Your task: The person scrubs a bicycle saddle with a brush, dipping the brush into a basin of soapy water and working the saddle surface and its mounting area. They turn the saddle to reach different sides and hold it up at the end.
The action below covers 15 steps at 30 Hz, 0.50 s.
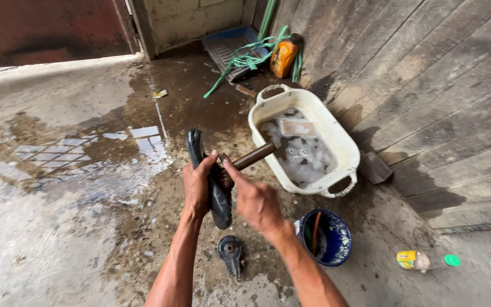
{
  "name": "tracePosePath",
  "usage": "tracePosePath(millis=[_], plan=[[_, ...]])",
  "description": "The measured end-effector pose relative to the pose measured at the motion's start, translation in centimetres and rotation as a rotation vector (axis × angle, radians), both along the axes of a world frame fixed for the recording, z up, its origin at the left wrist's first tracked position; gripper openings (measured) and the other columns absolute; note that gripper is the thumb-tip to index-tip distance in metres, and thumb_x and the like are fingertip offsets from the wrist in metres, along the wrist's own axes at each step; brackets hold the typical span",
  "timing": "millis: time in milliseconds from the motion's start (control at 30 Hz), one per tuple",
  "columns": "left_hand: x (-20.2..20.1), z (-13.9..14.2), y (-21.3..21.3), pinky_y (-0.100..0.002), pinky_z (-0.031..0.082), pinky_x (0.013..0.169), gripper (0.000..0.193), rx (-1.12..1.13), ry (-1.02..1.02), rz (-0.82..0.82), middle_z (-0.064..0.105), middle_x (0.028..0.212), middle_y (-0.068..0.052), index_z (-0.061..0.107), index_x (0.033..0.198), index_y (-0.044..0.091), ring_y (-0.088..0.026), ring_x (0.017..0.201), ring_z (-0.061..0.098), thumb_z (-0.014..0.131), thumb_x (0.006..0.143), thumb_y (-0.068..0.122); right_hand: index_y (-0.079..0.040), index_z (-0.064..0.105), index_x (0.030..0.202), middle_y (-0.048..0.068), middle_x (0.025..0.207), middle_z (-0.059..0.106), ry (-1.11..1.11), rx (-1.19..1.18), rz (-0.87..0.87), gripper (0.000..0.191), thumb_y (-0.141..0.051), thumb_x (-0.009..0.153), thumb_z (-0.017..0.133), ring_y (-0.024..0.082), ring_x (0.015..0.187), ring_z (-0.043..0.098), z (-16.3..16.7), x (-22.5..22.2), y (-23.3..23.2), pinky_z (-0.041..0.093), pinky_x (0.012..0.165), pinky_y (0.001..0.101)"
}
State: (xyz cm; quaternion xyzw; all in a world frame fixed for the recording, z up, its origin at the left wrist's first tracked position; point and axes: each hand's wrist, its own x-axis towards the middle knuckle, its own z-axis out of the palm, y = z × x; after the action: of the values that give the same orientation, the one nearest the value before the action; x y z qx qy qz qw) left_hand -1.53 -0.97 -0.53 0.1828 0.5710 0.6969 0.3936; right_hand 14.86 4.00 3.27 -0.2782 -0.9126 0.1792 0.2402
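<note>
Two bare hands meet over a wet concrete floor (58,239). At far left we note a puddle (86,156) spread across the cement. Moving right, our left hand (198,185) wraps its fingers tight around a curved black metal part (218,196), held upright above the ground; thumb and fingers press together on its edge. A rusty brown shaft (255,156) sticks out from the part toward the upper right. Below, on the floor, a smaller black mounting piece (231,253) lies flat, well apart from both hands. Our right hand (257,200) sits just beside the part, blurred, fingers partly spread and reaching at the shaft's base; we cannot tell whether they pinch it. Further right, a white oval basin (348,148) holds soapy water, touching nothing we hold. Near it, a blue bowl (342,241) stands on the floor. Behind the basin, an orange bottle (284,57) leans by green cord (245,59). At far right, plank wall (427,85), and a small yellow-labelled bottle (413,260) lying down.
</note>
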Motion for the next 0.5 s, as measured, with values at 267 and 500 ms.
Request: tracePosePath(millis=[267, 500], plan=[[-0.2, 0.6, 0.1, -0.030, 0.050, 0.034, 0.022, -0.050, -0.308, -0.028, 0.060, 0.058, -0.008, 0.058, 0.086, 0.000, -0.016, 0.038, 0.057, 0.062, 0.090, 0.021, -0.010, 0.046, 0.154, -0.002, 0.048, 0.046, 0.155, -0.065, 0.100, 0.054, -0.023, 0.102, 0.040, 0.008, 0.036, 0.041, -3.7, 2.0, 2.1, 0.035, 0.029, 0.0219], [0.0, 0.4, 0.3, -0.028, 0.049, 0.032, 0.027, 0.055, -0.601, -0.125, 0.054, 0.055, -0.005, 0.043, 0.095, 0.000, -0.016, 0.036, 0.056, 0.058, 0.098, 0.022, -0.017, 0.043, 0.156, -0.002, 0.066, 0.062, 0.120, 0.104, 0.116, 0.051, -0.016, 0.105, 0.040, 0.006, 0.039, 0.044, -5.6, 1.5, 3.0, 0.035, 0.032, 0.0213]])
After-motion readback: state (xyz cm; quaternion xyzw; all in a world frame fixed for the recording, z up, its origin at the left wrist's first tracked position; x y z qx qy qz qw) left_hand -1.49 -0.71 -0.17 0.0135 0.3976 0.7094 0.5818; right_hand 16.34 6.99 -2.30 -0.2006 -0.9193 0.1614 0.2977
